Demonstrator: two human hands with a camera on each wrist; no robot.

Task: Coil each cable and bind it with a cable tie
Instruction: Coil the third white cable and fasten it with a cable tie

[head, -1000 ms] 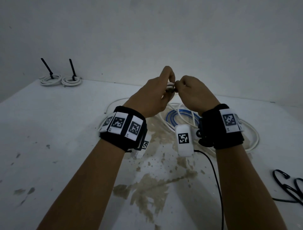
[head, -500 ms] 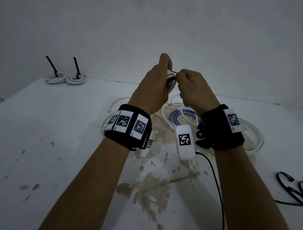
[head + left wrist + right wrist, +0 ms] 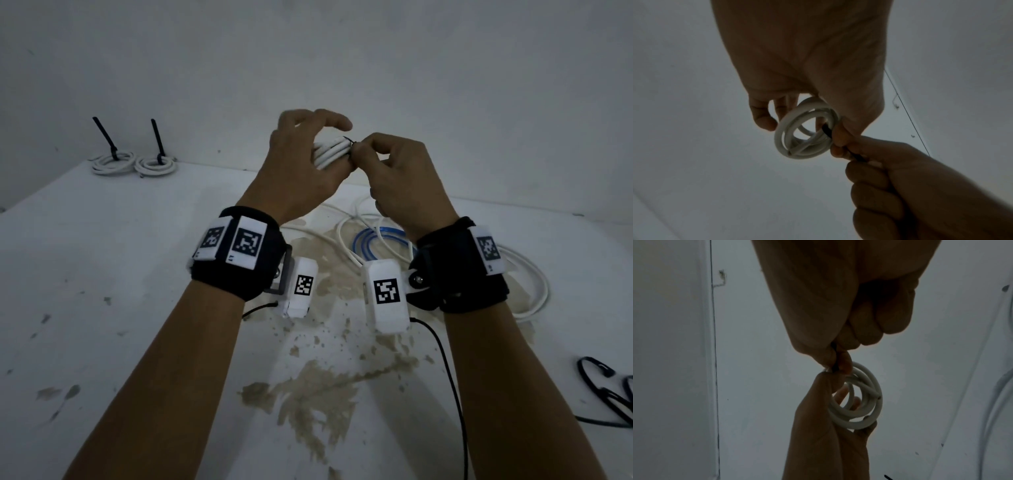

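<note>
White tabletop [image 3: 102,274]: below both raised hands. Left hand [image 3: 301,171]: thumb and fingers grasp a small coil of white round cable [image 3: 805,134], held in the air. Right hand [image 3: 404,181]: clenched, pinching the thin black plastic cable tie [image 3: 827,130] at the coil's rim.

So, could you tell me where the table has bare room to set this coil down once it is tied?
The left side of the table is bare, between the two tied coils at the back and the left forearm. The near middle holds only stains. It is crowded under the hands, where loose white cable and blue cable lie; black cable ties sit at the right edge.
</note>
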